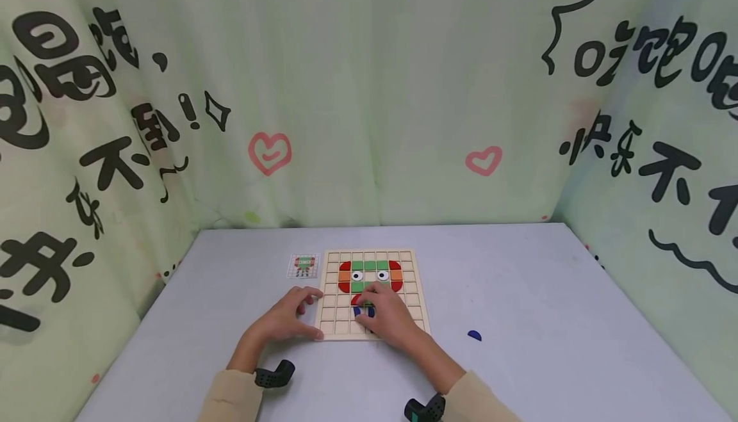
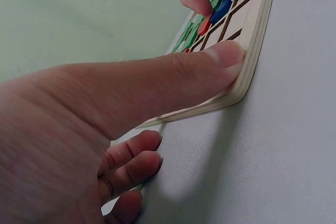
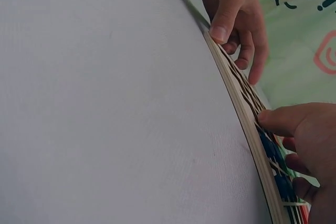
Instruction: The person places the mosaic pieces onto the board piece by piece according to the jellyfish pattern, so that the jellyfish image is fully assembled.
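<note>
A square wooden grid board (image 1: 340, 327) lies on the table, its colored pieces forming a face-like pattern of red, orange, green and eye tiles. My left hand (image 1: 285, 316) rests at the board's left side; its straight thumb presses the near left corner, the other fingers loosely bent alongside. Over the lower middle of the board is my right hand (image 1: 389, 316), thumb and fingertips spread around blue pieces (image 1: 357, 311) set in the grid. In the left wrist view, those fingertips touch down beside a blue piece (image 2: 220, 11) and a red piece (image 2: 204, 25). The right palm hides part of the pattern.
A small printed pattern card (image 1: 303, 266) lies left of the board's far corner. One loose blue half-round piece (image 1: 475, 335) is on the white table (image 1: 507, 281) to the right. A printed curtain (image 1: 369, 121) surrounds the table's back and sides.
</note>
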Demonstrator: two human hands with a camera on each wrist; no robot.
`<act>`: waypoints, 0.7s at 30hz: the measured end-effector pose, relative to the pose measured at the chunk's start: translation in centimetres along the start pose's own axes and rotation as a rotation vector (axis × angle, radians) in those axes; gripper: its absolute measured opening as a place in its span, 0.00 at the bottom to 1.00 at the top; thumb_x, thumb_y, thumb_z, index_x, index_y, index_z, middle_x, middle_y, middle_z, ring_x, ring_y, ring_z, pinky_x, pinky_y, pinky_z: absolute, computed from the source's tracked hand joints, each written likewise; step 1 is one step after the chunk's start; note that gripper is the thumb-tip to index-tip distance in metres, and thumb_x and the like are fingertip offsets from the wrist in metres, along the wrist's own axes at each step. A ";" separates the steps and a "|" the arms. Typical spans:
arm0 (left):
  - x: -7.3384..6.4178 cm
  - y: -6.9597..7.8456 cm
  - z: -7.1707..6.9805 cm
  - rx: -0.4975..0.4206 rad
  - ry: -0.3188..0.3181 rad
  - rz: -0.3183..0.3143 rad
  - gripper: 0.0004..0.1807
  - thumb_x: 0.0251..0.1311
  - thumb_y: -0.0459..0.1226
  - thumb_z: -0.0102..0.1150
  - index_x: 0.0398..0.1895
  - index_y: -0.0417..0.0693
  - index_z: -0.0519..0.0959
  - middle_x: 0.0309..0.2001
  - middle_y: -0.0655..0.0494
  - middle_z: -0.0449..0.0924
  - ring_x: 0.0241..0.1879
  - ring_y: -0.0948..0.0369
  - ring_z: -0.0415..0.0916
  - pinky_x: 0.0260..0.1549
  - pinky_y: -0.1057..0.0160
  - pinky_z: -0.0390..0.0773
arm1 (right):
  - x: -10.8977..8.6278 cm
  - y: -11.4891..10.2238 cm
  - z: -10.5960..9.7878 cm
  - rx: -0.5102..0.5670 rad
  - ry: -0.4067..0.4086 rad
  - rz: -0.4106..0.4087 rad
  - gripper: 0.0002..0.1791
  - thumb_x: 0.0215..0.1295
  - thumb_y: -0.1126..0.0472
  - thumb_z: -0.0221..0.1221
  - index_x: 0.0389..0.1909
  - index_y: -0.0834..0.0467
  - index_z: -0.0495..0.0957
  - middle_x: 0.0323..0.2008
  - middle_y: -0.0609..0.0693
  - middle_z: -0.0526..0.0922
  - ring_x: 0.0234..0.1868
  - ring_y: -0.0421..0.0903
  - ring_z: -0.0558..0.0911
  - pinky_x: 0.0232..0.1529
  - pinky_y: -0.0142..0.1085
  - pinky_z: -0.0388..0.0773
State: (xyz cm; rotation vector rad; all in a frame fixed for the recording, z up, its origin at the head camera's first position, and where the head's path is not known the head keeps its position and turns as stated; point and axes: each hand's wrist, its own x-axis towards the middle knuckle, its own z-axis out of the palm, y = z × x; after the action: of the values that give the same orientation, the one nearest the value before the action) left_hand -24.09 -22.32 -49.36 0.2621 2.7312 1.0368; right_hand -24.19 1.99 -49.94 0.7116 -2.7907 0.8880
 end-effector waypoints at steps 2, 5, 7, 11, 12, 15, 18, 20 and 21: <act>0.0 0.1 0.0 -0.002 0.001 -0.002 0.41 0.36 0.46 0.81 0.59 0.59 0.72 0.47 0.57 0.70 0.43 0.60 0.65 0.37 0.63 0.69 | -0.2 0.1 -0.2 0.009 0.011 0.000 0.11 0.56 0.55 0.68 0.39 0.53 0.84 0.46 0.47 0.79 0.52 0.47 0.77 0.54 0.43 0.80; -0.1 0.3 0.0 -0.006 0.007 -0.005 0.41 0.36 0.46 0.81 0.59 0.58 0.73 0.46 0.57 0.70 0.43 0.59 0.65 0.37 0.63 0.69 | -0.6 0.4 -0.7 0.031 0.032 0.012 0.11 0.56 0.56 0.68 0.39 0.53 0.84 0.46 0.48 0.79 0.53 0.48 0.77 0.54 0.45 0.80; -0.1 0.4 0.0 -0.005 0.010 -0.007 0.41 0.36 0.45 0.81 0.59 0.58 0.73 0.46 0.57 0.70 0.43 0.59 0.65 0.37 0.63 0.70 | -0.9 0.8 -0.9 0.034 0.041 0.024 0.11 0.56 0.57 0.68 0.40 0.53 0.83 0.47 0.48 0.80 0.53 0.49 0.77 0.54 0.46 0.79; -0.1 0.4 0.1 0.000 0.013 -0.008 0.41 0.36 0.44 0.81 0.59 0.58 0.73 0.46 0.57 0.70 0.43 0.59 0.65 0.37 0.63 0.70 | -1.5 1.5 -1.7 0.042 0.043 0.078 0.10 0.57 0.57 0.68 0.40 0.52 0.83 0.46 0.47 0.80 0.52 0.47 0.76 0.55 0.46 0.79; -0.1 0.3 0.2 0.000 0.012 -0.006 0.40 0.36 0.44 0.81 0.58 0.58 0.73 0.46 0.57 0.70 0.43 0.59 0.65 0.37 0.63 0.70 | -1.7 1.7 -1.9 0.038 0.041 0.097 0.10 0.57 0.57 0.68 0.40 0.51 0.83 0.45 0.46 0.80 0.52 0.46 0.76 0.55 0.46 0.79; 0.0 0.2 0.2 -0.003 0.006 0.004 0.41 0.36 0.45 0.81 0.59 0.57 0.73 0.46 0.57 0.70 0.43 0.59 0.64 0.37 0.63 0.69 | -2.2 2.3 -2.5 0.043 0.047 0.157 0.10 0.57 0.57 0.67 0.40 0.51 0.83 0.44 0.45 0.80 0.52 0.46 0.76 0.56 0.46 0.79; 0.1 0.1 0.2 -0.007 0.003 0.014 0.41 0.36 0.45 0.80 0.59 0.57 0.73 0.46 0.57 0.69 0.43 0.59 0.64 0.37 0.63 0.68 | -2.8 3.0 -3.2 0.042 0.060 0.198 0.10 0.57 0.57 0.67 0.40 0.51 0.83 0.45 0.45 0.81 0.53 0.46 0.77 0.57 0.45 0.79; 0.1 0.0 0.2 -0.006 0.003 0.014 0.41 0.36 0.45 0.80 0.59 0.57 0.73 0.46 0.57 0.69 0.43 0.59 0.64 0.37 0.63 0.68 | -3.1 3.4 -3.7 0.040 0.064 0.218 0.09 0.57 0.57 0.67 0.39 0.50 0.83 0.45 0.45 0.81 0.53 0.46 0.77 0.57 0.45 0.79; 0.0 0.0 0.2 -0.004 0.005 0.011 0.41 0.36 0.45 0.81 0.59 0.57 0.73 0.46 0.57 0.69 0.43 0.59 0.64 0.37 0.63 0.68 | -3.4 3.5 -4.0 0.039 0.066 0.223 0.09 0.57 0.57 0.68 0.39 0.50 0.83 0.45 0.45 0.81 0.53 0.46 0.77 0.57 0.45 0.79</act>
State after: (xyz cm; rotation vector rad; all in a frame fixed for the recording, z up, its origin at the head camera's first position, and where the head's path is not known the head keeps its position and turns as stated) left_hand -24.08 -22.19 -49.49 0.2748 2.7344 1.0476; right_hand -22.98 8.17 -49.32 0.3717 -2.8395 0.9848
